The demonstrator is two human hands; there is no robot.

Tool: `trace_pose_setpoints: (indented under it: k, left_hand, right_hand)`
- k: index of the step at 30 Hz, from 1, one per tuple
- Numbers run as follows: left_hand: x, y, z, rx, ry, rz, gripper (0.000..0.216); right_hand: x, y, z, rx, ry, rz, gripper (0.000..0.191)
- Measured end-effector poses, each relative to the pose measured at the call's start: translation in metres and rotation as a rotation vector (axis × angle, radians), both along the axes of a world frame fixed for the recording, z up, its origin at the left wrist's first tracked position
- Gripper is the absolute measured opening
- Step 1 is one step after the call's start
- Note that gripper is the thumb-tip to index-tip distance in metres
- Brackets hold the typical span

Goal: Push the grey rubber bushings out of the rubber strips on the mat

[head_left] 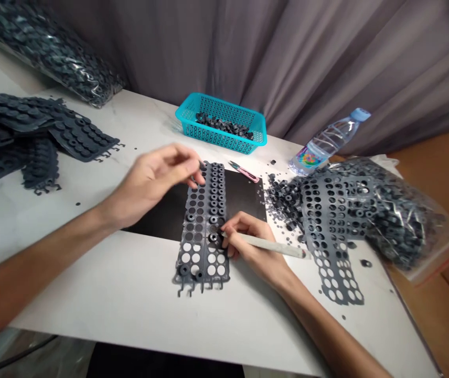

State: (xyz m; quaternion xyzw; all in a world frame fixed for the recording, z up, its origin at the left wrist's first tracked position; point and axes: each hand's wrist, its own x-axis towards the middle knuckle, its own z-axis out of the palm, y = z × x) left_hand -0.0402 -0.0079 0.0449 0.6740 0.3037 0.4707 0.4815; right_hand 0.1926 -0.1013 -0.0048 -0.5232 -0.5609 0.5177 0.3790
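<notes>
A dark grey rubber sheet (pixel 199 239) with rows of round holes lies upright before me, partly over a black mat (pixel 161 212). Ring-shaped rubber pieces stand in its upper right rows, with a few loose ones lower down. My left hand (pixel 165 170) hovers over the sheet's top left, thumb and fingers pinched on a small dark rubber piece (pixel 202 165). At the sheet's right edge, my right hand (pixel 250 239) grips a whitish pen-like tool (pixel 275 245), whose back end points right. A dark piece lies at those fingertips; whether they pinch it too is unclear.
A turquoise basket (pixel 224 143) of dark pieces stands behind the sheet, near pink-handled snips (pixel 244 171). To the right are a water bottle (pixel 327 142), scattered pieces, a punched-out sheet (pixel 337 262) and a filled bag (pixel 401 226). Rubber sheets (pixel 86 134) and another bag (pixel 51 50) lie left.
</notes>
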Motion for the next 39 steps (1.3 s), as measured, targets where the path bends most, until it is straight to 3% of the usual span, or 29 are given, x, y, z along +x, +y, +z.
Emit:
trace_pose_setpoints:
  k: [3,10,25,28,30,32,34,37,39]
  left_hand:
    - [0.002,-0.003,-0.007,-0.292,0.083,-0.23,0.02]
    - [0.01,-0.018,-0.022,-0.718,0.019,-0.393,0.029]
    - [0.011,-0.019,-0.03,-0.812,0.024,-0.44,0.038]
    - [0.017,-0.012,-0.029,-0.769,0.02,-0.432,0.039]
    - [0.027,0.008,-0.027,-0.664,0.015,-0.381,0.037]
    - [0.042,0.044,-0.021,-0.473,0.041,-0.266,0.034]
    - [0.058,0.091,-0.01,-0.184,0.158,-0.081,0.033]
    - [0.076,0.157,0.014,0.006,0.215,0.052,0.03]
    - [0.08,0.181,0.023,0.124,0.262,0.103,0.023]
  right_hand:
    - [0.003,0.004,0.003,0.01,0.088,-0.071,0.014]
    - [0.02,0.016,0.002,0.133,0.021,-0.238,0.017]
    - [0.02,0.015,0.001,0.125,-0.082,-0.167,0.024]
    - [0.02,0.014,0.001,0.122,-0.105,-0.153,0.024]
    - [0.019,0.013,0.001,0.114,-0.118,-0.149,0.024]
    - [0.019,0.013,0.001,0.104,-0.121,-0.151,0.024]
    - [0.019,0.014,0.001,0.099,-0.107,-0.147,0.023]
    - [0.019,0.015,0.0,0.086,-0.093,-0.136,0.022]
    - [0.02,0.016,0.0,0.086,-0.096,-0.128,0.02]
